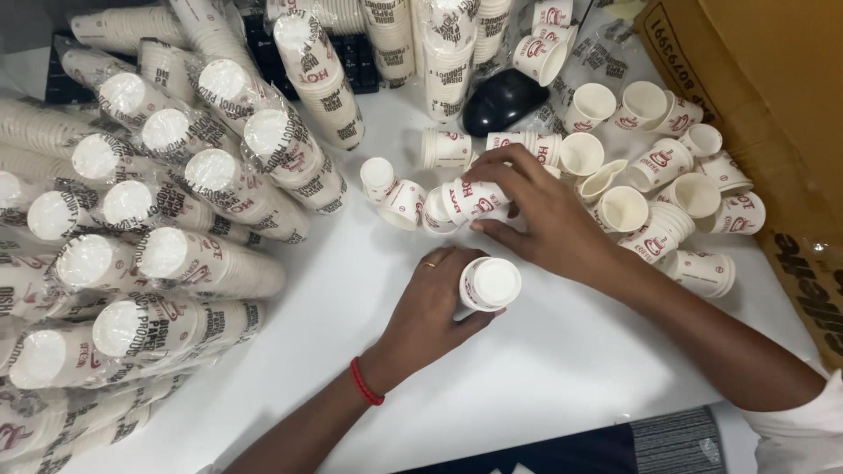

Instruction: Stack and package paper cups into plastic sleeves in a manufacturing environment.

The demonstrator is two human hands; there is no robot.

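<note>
Paper cups (650,189) crowd right grip (536,211) pinching cup (474,200); left grip (439,303) clasps stack (489,283).

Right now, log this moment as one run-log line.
left hand: holds cup stack | right hand: grips lying cup | table: loose cups

Black mouse (504,99), cardboard box (755,79)

Red band on left wrist (366,383), ring (430,263), white right sleeve (803,426)
</note>
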